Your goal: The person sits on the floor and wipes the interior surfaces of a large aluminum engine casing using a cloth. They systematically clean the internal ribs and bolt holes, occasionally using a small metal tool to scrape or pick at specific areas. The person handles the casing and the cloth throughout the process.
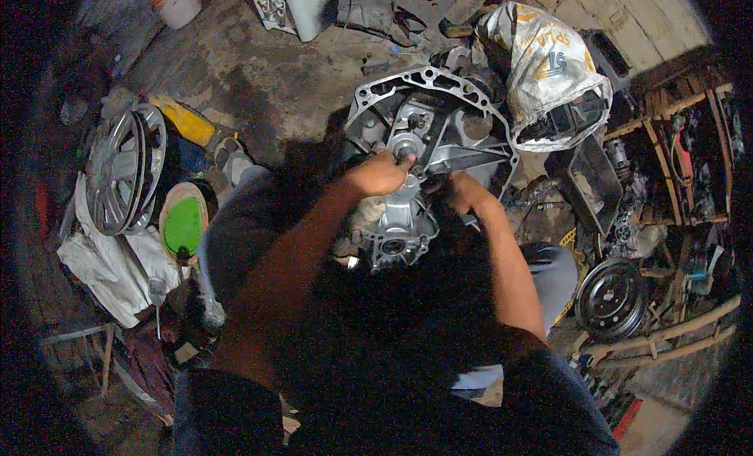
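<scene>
A bare metal transmission housing (469,94) lies before me, its wide bell-shaped flange at the far side. A round metal collar (406,144) sits near its middle. My left hand (379,172) has its fingers on the left and lower edge of this collar. To the right, my right hand (469,192) is bent inward over the housing, slightly blurred. Dark shadow around its fingertips hides whether they hold anything. The narrower end of the housing, with a round bore (393,246), points towards me.
A white woven sack (544,62) stands beyond the housing on the right, near a metal tray (594,182). A steel wheel rim (610,300) lies right of me. On the left are spoked alloy wheels (117,173), a yellow container (183,119) and a green-insoled sandal (183,226).
</scene>
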Available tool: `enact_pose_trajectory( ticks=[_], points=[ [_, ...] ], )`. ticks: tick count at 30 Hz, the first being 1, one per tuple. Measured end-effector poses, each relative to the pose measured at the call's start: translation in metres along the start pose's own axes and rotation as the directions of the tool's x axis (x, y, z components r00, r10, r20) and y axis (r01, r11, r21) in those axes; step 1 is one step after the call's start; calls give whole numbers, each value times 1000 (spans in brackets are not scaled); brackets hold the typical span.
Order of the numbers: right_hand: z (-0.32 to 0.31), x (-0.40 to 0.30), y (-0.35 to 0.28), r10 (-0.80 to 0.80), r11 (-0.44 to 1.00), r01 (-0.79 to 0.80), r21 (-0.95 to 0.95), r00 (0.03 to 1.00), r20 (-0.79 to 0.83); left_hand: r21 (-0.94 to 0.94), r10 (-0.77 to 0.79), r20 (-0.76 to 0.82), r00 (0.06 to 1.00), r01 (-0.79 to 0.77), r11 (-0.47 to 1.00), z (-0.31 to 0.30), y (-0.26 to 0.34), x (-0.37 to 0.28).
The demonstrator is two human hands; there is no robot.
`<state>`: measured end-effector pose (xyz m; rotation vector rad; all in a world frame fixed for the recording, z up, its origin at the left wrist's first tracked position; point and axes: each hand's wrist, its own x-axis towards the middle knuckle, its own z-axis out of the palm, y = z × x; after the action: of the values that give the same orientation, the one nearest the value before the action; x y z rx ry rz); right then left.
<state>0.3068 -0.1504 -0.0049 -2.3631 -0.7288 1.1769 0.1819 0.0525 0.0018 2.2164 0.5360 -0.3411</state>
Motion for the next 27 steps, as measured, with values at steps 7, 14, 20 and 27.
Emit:
enact_pose_trajectory(
  ticks=[7, 14, 20, 27],
  points=[
    [38, -11, 28, -375, 739, 219, -637, 919, -119, -151, 36, -71, 997, -46, 987, 35, 0, -11],
    [43, -13, 32, -389, 704, 217, -676, 915, -111, -205, 40, -84, 996, -56, 977, 55, -3, -32],
    [9, -44, 4, -340, 786, 175, -593, 924, -178, 124, -22, 185, 983, -1, 992, -22, 13, -53],
    [-54, -56, -50, -519, 719, 421, -553, 855, -25, 146, 163, 191, 968, -193, 970, -132, -18, -99]
  ],
)
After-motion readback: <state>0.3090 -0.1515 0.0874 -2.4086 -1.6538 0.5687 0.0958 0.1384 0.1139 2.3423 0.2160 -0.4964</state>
